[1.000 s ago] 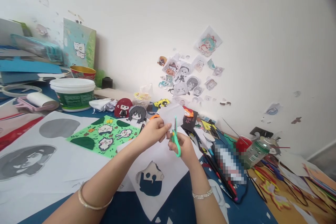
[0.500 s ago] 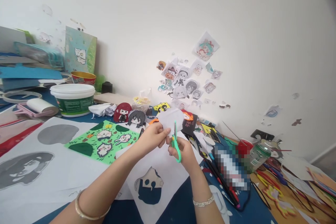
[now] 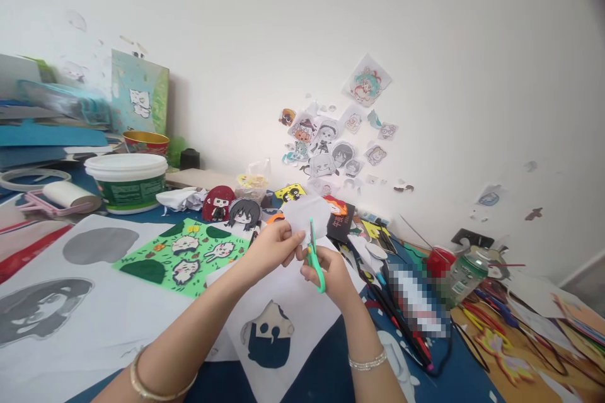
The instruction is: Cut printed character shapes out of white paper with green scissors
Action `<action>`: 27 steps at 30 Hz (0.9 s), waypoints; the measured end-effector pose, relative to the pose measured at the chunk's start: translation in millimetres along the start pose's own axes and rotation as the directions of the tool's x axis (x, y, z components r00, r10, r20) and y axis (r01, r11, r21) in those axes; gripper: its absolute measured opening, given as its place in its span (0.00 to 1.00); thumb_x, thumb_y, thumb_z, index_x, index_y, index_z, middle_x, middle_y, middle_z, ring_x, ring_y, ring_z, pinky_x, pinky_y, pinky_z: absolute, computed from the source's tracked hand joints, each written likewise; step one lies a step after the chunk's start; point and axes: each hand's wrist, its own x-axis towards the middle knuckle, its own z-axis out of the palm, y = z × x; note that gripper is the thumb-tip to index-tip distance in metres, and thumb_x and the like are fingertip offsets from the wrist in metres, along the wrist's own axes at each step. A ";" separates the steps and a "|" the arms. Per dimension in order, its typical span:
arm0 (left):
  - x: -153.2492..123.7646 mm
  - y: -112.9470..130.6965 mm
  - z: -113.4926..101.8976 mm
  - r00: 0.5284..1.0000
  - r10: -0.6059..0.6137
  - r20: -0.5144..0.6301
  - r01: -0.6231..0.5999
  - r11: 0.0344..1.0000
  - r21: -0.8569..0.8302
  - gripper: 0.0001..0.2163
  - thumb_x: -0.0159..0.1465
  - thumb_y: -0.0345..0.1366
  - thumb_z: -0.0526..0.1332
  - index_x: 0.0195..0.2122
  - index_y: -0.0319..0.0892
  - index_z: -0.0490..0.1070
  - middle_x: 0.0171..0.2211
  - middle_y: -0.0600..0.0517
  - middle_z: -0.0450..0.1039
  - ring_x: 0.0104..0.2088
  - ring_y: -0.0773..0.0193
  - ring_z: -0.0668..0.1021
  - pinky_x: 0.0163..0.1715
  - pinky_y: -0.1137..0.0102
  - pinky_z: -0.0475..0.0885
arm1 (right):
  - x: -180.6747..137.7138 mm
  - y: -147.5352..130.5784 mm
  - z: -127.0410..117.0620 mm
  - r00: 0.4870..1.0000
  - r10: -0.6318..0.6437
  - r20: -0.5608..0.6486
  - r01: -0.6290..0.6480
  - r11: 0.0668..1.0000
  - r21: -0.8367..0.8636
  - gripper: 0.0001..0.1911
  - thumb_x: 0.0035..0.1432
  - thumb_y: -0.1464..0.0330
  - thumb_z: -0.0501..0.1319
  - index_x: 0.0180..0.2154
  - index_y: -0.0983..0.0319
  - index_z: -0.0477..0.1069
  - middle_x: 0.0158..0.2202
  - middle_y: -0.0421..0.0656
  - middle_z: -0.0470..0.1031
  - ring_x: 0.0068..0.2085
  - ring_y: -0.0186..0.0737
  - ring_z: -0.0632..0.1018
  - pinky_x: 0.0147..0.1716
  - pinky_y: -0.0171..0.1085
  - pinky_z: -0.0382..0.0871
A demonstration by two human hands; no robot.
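My left hand [image 3: 281, 242] pinches the lower edge of a rounded white paper cutout [image 3: 306, 214], held up above the table. In my right hand [image 3: 331, 271] is a pair of green scissors [image 3: 316, 264], gripped by the handles, with the blades pointing up against the paper's lower edge. The side of the cutout facing me looks blank. Beneath my hands lies a white sheet [image 3: 307, 327] with a cut-out hole, through which blue cloth shows.
To the left are a green drawn sheet [image 3: 189, 277], printed paper [image 3: 113, 321] and a white-lidded tub [image 3: 127, 182]. Paper cutout figures [image 3: 244, 214] stand behind my hands. Pens [image 3: 401, 324], a glass jar [image 3: 467, 274] and cords lie to the right. Stickers [image 3: 326, 138] cover part of the wall.
The scissors have tilted slightly, their tips shifting a little left along the paper. Both hands keep their hold, and the whole view has shifted slightly.
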 end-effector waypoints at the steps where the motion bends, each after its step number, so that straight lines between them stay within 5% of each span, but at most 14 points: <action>1: 0.0 0.3 -0.4 1.000 0.003 0.012 -0.003 1.000 -0.001 0.15 0.55 0.47 0.53 0.19 0.42 0.58 0.11 0.58 0.63 0.13 0.71 0.63 0.18 0.74 0.59 | -0.3 -0.8 -0.4 1.000 0.000 0.006 0.000 1.000 -0.013 0.08 0.44 0.70 0.62 0.31 0.64 0.69 0.24 0.39 0.66 0.27 0.34 0.68 0.28 0.33 0.63; 10: 2.9 -7.5 -5.5 0.996 0.091 0.023 -0.091 0.996 0.011 0.16 0.54 0.45 0.55 0.17 0.43 0.52 0.13 0.57 0.66 0.13 0.73 0.62 0.15 0.75 0.56 | -0.8 -1.3 -3.9 0.997 0.007 0.072 -0.002 0.998 -0.062 0.10 0.44 0.65 0.63 0.30 0.64 0.70 0.23 0.39 0.66 0.26 0.35 0.68 0.27 0.34 0.63; 27: -2.3 1.8 -7.7 0.995 0.091 0.032 -0.095 0.985 0.146 0.14 0.56 0.44 0.52 0.18 0.43 0.56 0.13 0.57 0.65 0.13 0.70 0.64 0.15 0.74 0.58 | 0.3 -0.2 -4.8 0.999 0.009 0.050 -0.002 0.991 -0.134 0.08 0.43 0.67 0.63 0.28 0.63 0.70 0.24 0.39 0.67 0.27 0.35 0.68 0.26 0.33 0.64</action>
